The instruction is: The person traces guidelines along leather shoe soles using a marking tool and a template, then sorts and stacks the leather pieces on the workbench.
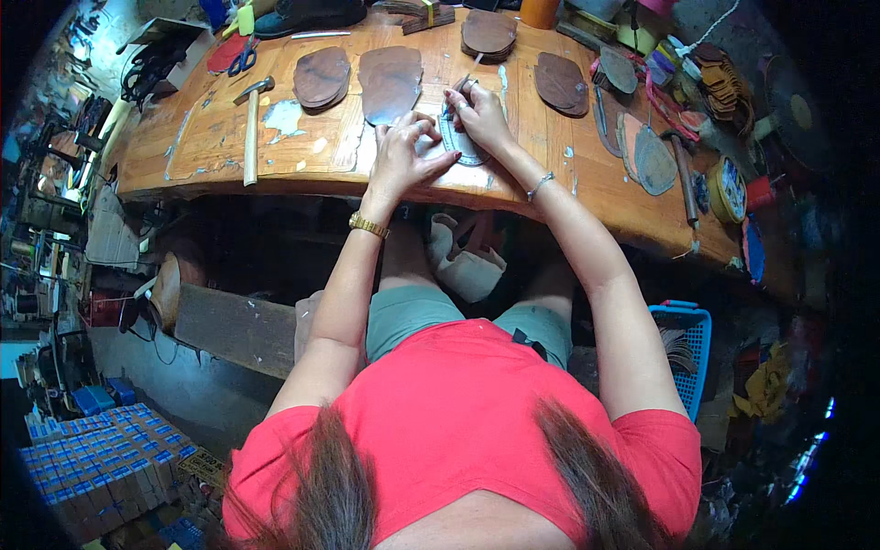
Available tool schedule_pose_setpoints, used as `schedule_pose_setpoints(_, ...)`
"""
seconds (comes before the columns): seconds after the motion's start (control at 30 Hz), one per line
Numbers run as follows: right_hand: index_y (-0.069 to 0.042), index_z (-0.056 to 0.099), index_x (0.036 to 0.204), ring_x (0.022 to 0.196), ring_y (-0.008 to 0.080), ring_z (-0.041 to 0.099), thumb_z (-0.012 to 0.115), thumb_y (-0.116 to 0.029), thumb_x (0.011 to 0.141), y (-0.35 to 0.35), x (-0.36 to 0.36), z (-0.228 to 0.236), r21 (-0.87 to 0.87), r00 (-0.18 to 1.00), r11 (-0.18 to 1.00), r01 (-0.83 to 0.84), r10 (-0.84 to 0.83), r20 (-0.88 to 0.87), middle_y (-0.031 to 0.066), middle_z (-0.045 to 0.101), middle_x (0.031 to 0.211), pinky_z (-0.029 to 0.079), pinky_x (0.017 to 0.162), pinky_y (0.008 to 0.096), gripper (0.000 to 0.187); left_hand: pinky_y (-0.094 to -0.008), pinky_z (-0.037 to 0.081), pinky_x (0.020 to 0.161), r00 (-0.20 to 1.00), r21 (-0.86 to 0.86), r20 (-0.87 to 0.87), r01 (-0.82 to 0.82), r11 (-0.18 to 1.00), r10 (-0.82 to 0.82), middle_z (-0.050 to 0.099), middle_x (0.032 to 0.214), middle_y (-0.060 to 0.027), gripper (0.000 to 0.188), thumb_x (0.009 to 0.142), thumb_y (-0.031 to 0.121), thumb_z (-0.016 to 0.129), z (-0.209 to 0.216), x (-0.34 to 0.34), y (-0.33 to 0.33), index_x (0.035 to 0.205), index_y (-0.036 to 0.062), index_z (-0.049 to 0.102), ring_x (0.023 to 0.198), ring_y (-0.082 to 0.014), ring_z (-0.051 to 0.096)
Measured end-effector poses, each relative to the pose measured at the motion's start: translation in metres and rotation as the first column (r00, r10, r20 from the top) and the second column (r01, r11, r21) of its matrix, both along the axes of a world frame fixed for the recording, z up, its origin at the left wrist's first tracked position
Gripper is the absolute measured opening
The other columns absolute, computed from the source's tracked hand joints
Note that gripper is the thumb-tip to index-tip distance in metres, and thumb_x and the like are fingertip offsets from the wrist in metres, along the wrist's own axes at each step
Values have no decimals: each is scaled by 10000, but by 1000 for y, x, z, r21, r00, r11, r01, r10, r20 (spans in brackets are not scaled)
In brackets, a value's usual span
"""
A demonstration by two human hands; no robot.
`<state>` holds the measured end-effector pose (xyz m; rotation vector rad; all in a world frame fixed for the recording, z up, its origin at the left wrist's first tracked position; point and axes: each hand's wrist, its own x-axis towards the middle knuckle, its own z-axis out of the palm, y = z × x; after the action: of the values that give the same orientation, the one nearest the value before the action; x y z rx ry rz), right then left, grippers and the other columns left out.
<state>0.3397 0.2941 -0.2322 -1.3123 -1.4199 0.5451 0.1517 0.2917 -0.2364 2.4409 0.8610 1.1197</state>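
Note:
My left hand (408, 154) rests on the wooden table near its front edge. Its fingers are bent and apart, and its thumb reaches to a pale oval piece (469, 148) with a dark, marked rim. Over the far end of that piece, my right hand (483, 117) is closed around a slim pen-like tool (476, 68); the tool's working end is hard to see. Just beyond my left fingers lies a brown leather piece (390, 78). Stacks of similar cut leather (322, 77) lie to its left, with another leather stack (561, 82) to the right.
A hammer (251, 128) and scissors (243, 59) lie on the left of the table (206, 137). At the right are a curved knife (605, 121), grey and pink oval pieces (655, 163), another hammer (683, 179) and a yellow round tin (726, 190). A blue basket (694, 357) stands below.

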Motion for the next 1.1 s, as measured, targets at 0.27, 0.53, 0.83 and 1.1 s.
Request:
schedule_pose_setpoints(0.27, 29, 647, 995, 683, 311, 665, 615, -90, 960, 3, 2, -5, 220, 958, 976, -7, -57, 281, 192, 669, 791, 501, 645, 405, 128, -387, 329, 890, 999, -26, -50, -17, 1000, 16, 677, 1078, -19, 381, 695, 430, 849, 0, 0, 0, 824, 109, 691, 1056, -217, 624)
schedule_pose_setpoints(0.53, 24, 625, 929, 745, 400, 643, 621, -112, 964, 3, -9, -1, 376, 926, 919, -117, -37, 376, 225, 632, 810, 494, 680, 443, 140, -388, 328, 892, 999, -24, -48, -25, 999, 24, 678, 1072, -16, 385, 698, 436, 847, 0, -1, 0, 824, 106, 696, 1056, -209, 624)
schedule_pose_setpoints(0.83, -46, 703, 1035, 528, 57, 576, 618, -221, 1015, 18, 40, -7, 62, 832, 978, 197, -133, -539, 35, 690, 776, 482, 454, 223, 195, -409, 340, 902, 1000, 2, -6, -9, 1000, 9, 664, 1016, -48, 422, 696, 483, 831, 1, -2, -1, 812, 103, 691, 1030, -251, 620)
schedule_pose_setpoints(1.1, -11, 737, 991, 620, 54, 595, 602, -152, 1009, -2, 36, 1, 107, 967, 994, -24, 51, -249, 40, 719, 821, 486, 561, 209, 196, -380, 336, 920, 999, -23, -36, -31, 999, 30, 683, 1072, -42, 382, 692, 425, 857, 1, -3, -1, 811, 101, 694, 1068, -222, 623)
